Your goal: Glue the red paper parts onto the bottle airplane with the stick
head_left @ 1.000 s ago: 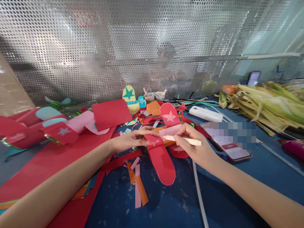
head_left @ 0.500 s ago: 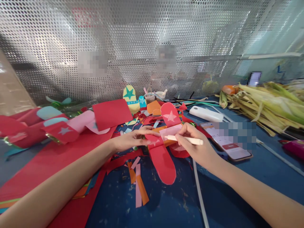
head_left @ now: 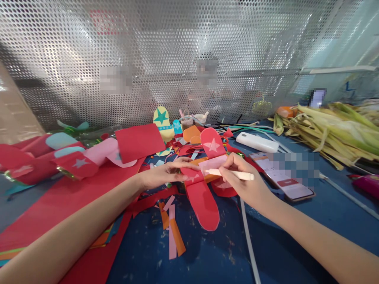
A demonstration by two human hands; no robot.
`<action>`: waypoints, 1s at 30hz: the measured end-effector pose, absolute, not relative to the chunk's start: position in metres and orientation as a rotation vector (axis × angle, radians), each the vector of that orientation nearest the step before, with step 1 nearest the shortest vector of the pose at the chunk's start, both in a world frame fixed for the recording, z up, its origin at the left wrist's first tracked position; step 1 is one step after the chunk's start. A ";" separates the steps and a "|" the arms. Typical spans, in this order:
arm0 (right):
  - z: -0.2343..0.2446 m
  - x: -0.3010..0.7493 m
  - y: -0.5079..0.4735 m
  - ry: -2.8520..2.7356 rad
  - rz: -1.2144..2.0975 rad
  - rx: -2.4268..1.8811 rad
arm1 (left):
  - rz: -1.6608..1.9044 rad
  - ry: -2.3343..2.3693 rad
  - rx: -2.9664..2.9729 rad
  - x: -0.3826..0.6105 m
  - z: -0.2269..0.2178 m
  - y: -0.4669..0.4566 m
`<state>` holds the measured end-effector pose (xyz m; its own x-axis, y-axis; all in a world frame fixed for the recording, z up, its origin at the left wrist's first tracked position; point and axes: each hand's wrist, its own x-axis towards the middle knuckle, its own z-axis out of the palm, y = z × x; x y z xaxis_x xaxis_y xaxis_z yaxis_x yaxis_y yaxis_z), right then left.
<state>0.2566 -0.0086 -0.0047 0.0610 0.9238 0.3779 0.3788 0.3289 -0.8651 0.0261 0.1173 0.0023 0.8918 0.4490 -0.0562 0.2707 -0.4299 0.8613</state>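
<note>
A red paper airplane (head_left: 203, 205) with rounded wings and pink stars lies in the middle of the blue table. Around its body runs a pink band (head_left: 213, 162), with orange paper beside it. My right hand (head_left: 241, 177) pinches a white pen (head_left: 235, 173), its tip at the pink band; whether it touches cannot be made out. From the left, my left hand (head_left: 166, 172) rests its fingers on the plane's near end and holds it steady, thumb below and fingers above.
Pink and orange paper strips (head_left: 174, 232) lie in front. Large red sheets (head_left: 74, 209) cover the left, near finished red planes (head_left: 78, 163). To the right are a phone (head_left: 284, 177), a white device (head_left: 257, 142), a white cable (head_left: 250, 244) and corn husks (head_left: 331, 130). Perforated metal (head_left: 177, 51) stands behind.
Almost nothing differs. Both hands and the plane stay in place, the white pen has shifted very slightly, and the digits on the phone's screen have changed.
</note>
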 end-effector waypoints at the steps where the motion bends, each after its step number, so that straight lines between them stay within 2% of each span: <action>1: -0.005 0.257 -0.009 -1.514 0.640 -1.234 | 0.224 0.522 2.043 0.026 0.002 0.117; 30: -0.007 0.257 -0.009 -1.511 0.706 -1.246 | 0.204 0.539 2.039 0.027 0.006 0.116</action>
<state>0.2569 -0.0088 -0.0070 0.0443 0.9425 0.3314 0.3510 0.2959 -0.8884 0.0270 0.1156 0.0055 0.8877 0.4542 -0.0762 0.2900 -0.4229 0.8585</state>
